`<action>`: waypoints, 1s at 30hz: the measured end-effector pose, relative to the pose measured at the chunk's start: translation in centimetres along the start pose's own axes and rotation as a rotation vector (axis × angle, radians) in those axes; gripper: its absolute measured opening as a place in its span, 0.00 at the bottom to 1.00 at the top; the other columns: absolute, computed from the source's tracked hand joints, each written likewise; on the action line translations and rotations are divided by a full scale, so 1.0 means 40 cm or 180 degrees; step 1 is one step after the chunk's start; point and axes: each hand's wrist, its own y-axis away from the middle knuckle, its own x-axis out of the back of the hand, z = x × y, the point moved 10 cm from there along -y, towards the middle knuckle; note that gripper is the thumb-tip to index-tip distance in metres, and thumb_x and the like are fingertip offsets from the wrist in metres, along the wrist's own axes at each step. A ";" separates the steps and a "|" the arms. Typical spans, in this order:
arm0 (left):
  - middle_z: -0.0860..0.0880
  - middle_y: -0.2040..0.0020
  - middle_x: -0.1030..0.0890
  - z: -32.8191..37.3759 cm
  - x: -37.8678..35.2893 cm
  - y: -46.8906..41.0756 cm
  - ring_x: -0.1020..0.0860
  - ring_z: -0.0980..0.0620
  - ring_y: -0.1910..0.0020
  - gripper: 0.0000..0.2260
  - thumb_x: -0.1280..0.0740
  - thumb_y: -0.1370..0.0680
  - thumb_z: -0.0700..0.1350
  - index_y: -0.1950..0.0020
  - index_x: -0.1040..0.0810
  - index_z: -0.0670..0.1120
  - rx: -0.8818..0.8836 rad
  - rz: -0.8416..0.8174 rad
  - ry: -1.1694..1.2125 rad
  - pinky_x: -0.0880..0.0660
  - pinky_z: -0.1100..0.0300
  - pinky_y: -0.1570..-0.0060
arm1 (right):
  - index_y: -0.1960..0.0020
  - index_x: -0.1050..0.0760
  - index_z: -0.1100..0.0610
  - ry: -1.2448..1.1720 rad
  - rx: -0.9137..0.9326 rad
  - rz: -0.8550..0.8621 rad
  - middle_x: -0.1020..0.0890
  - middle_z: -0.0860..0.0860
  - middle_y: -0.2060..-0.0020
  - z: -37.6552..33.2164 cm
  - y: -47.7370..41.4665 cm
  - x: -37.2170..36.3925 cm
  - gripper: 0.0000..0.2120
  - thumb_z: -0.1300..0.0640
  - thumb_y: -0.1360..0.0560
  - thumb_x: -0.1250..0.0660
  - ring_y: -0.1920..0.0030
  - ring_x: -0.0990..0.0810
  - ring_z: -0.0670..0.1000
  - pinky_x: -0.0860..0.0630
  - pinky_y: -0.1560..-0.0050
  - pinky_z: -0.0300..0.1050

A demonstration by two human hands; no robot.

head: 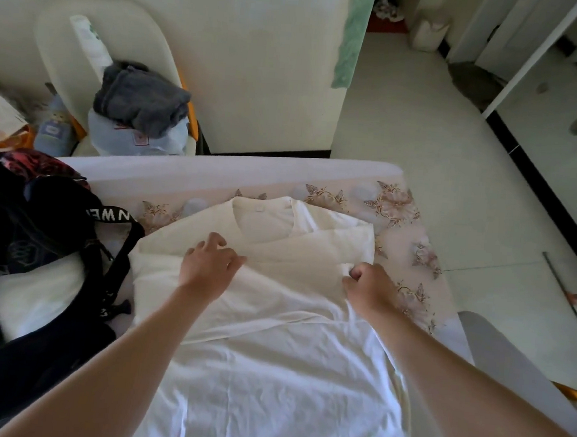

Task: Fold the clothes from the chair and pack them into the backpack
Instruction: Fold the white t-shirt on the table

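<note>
A white T-shirt (271, 346) lies spread on the bed, its neck toward the far edge and both sleeves folded in across the chest. My left hand (208, 264) rests on the folded left side with its fingers relaxed. My right hand (367, 285) pinches a fold of the shirt's right side in curled fingers. A black backpack (40, 228) with a lettered strap lies on the bed to the left. On the cream chair (70, 42) beyond the bed sits a crumpled grey garment (141, 102) on top of a pale blue one (115, 138).
The bed has a floral sheet (409, 233) and a padded white rail (215, 172) along its far edge. A green towel (354, 35) hangs on the wall corner. Tiled floor (423, 132) lies to the right. A grey chair back (509, 363) stands at the bed's right side.
</note>
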 end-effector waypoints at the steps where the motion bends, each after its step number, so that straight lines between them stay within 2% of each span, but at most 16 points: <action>1: 0.52 0.42 0.25 -0.002 -0.007 -0.003 0.24 0.48 0.45 0.15 0.39 0.22 0.62 0.47 0.16 0.57 0.0008 -0.0162 -0.0126 0.31 0.53 0.45 | 0.58 0.25 0.50 -0.0365 -0.0009 0.0116 0.18 0.52 0.55 -0.001 -0.004 0.009 0.03 0.51 0.26 0.34 0.53 0.19 0.58 0.23 0.51 0.50; 3: 0.53 0.45 0.22 0.001 -0.023 -0.014 0.23 0.49 0.45 0.14 0.37 0.24 0.62 0.46 0.17 0.58 -0.0064 -0.0516 -0.0383 0.33 0.53 0.43 | 0.52 0.28 0.52 -0.1007 -0.0146 0.0418 0.19 0.52 0.55 0.004 -0.007 0.041 0.04 0.52 0.22 0.37 0.52 0.21 0.59 0.25 0.50 0.52; 5: 0.53 0.48 0.19 0.015 -0.004 -0.035 0.24 0.48 0.45 0.12 0.36 0.23 0.58 0.46 0.18 0.55 -0.0202 -0.0505 -0.0393 0.34 0.53 0.43 | 0.48 0.30 0.54 -0.1228 -0.0178 0.0669 0.21 0.53 0.55 0.001 -0.011 0.074 0.06 0.52 0.19 0.41 0.52 0.22 0.60 0.28 0.53 0.52; 8: 0.48 0.48 0.19 0.027 0.089 -0.071 0.25 0.43 0.45 0.08 0.31 0.24 0.47 0.46 0.18 0.51 -0.0091 0.0472 0.0194 0.36 0.50 0.42 | 0.44 0.33 0.57 -0.1256 -0.0123 0.0820 0.20 0.54 0.56 -0.007 -0.032 0.095 0.09 0.51 0.18 0.42 0.53 0.21 0.62 0.29 0.56 0.52; 9: 0.47 0.46 0.21 0.025 0.114 -0.072 0.26 0.42 0.43 0.11 0.30 0.25 0.44 0.44 0.19 0.50 0.0040 0.0763 0.0285 0.36 0.49 0.41 | 0.40 0.34 0.57 -0.1342 -0.0153 0.0742 0.19 0.56 0.54 -0.004 -0.043 0.089 0.11 0.51 0.18 0.42 0.52 0.20 0.63 0.27 0.54 0.53; 11: 0.47 0.40 0.25 0.040 0.110 -0.057 0.29 0.41 0.40 0.20 0.28 0.28 0.41 0.37 0.23 0.49 0.0126 0.0832 0.0306 0.36 0.48 0.39 | 0.33 0.38 0.56 -0.1195 -0.0166 0.0541 0.20 0.57 0.46 0.003 -0.051 0.071 0.21 0.53 0.23 0.36 0.46 0.21 0.63 0.24 0.48 0.56; 12: 0.47 0.38 0.26 0.058 0.089 -0.040 0.30 0.41 0.39 0.22 0.28 0.29 0.41 0.36 0.24 0.49 0.0003 0.0752 0.0304 0.36 0.48 0.38 | 0.32 0.37 0.57 -0.0798 0.0064 0.0618 0.23 0.58 0.42 -0.005 -0.044 0.076 0.26 0.55 0.26 0.32 0.44 0.24 0.63 0.25 0.45 0.57; 13: 0.47 0.38 0.26 0.078 0.060 -0.017 0.29 0.41 0.39 0.22 0.27 0.29 0.42 0.36 0.24 0.49 -0.0183 0.0641 0.0291 0.34 0.47 0.39 | 0.32 0.34 0.58 -0.0284 0.0482 0.0784 0.25 0.59 0.42 -0.022 -0.028 0.079 0.29 0.58 0.31 0.29 0.44 0.25 0.63 0.26 0.46 0.56; 15: 0.46 0.35 0.27 0.099 -0.012 0.049 0.29 0.41 0.38 0.22 0.29 0.30 0.48 0.36 0.25 0.50 -0.0521 0.0402 0.0220 0.33 0.46 0.39 | 0.39 0.28 0.57 0.0516 0.1523 0.0982 0.26 0.56 0.45 -0.068 0.033 0.059 0.26 0.61 0.37 0.29 0.47 0.26 0.61 0.27 0.50 0.53; 17: 0.45 0.30 0.29 0.085 -0.073 0.121 0.31 0.40 0.33 0.26 0.32 0.30 0.57 0.33 0.26 0.51 -0.0676 0.0221 0.0052 0.33 0.43 0.35 | 0.43 0.25 0.53 0.1072 0.2237 0.0667 0.26 0.53 0.47 -0.092 0.078 -0.001 0.23 0.61 0.37 0.29 0.48 0.25 0.57 0.27 0.51 0.51; 18: 0.44 0.29 0.30 0.073 -0.088 0.154 0.32 0.40 0.32 0.27 0.32 0.30 0.58 0.32 0.26 0.50 -0.0743 0.0232 0.0007 0.33 0.41 0.34 | 0.43 0.23 0.52 0.1273 0.2369 0.0533 0.25 0.51 0.48 -0.095 0.087 -0.023 0.23 0.62 0.37 0.28 0.49 0.25 0.56 0.27 0.51 0.51; 20: 0.44 0.32 0.27 0.046 -0.082 0.209 0.29 0.39 0.34 0.23 0.32 0.30 0.52 0.35 0.23 0.48 -0.0826 0.0418 0.0076 0.31 0.42 0.37 | 0.44 0.22 0.52 0.1615 0.2388 0.0627 0.23 0.51 0.51 -0.104 0.081 -0.037 0.22 0.65 0.36 0.30 0.51 0.24 0.56 0.28 0.52 0.52; 22: 0.47 0.40 0.23 0.014 -0.059 0.238 0.24 0.41 0.43 0.19 0.33 0.31 0.44 0.40 0.22 0.48 -0.0698 0.0534 0.0068 0.28 0.48 0.47 | 0.45 0.22 0.53 0.1897 0.2283 0.0795 0.21 0.52 0.55 -0.128 0.070 -0.031 0.20 0.67 0.35 0.35 0.53 0.24 0.57 0.31 0.50 0.54; 24: 0.49 0.50 0.24 -0.018 -0.038 0.247 0.25 0.43 0.53 0.20 0.30 0.35 0.36 0.45 0.23 0.49 -0.0474 0.0555 -0.0088 0.28 0.51 0.56 | 0.52 0.21 0.53 0.2035 0.2276 0.0885 0.21 0.51 0.62 -0.159 0.062 -0.016 0.17 0.68 0.37 0.34 0.56 0.24 0.58 0.33 0.48 0.55; 27: 0.49 0.61 0.27 -0.082 -0.015 0.250 0.27 0.44 0.62 0.23 0.30 0.44 0.26 0.57 0.25 0.48 -0.0201 0.0463 -0.0125 0.30 0.54 0.66 | 0.62 0.24 0.53 0.1900 0.2348 0.0798 0.24 0.50 0.66 -0.180 0.062 0.008 0.12 0.66 0.41 0.27 0.59 0.24 0.58 0.33 0.48 0.55; 30: 0.50 0.63 0.29 -0.128 -0.015 0.267 0.27 0.44 0.63 0.20 0.29 0.45 0.27 0.64 0.28 0.48 -0.0027 -0.0090 -0.0376 0.38 0.58 0.70 | 0.63 0.28 0.52 0.1631 0.2624 0.0346 0.25 0.48 0.65 -0.162 0.107 -0.008 0.07 0.59 0.39 0.33 0.62 0.24 0.56 0.37 0.56 0.50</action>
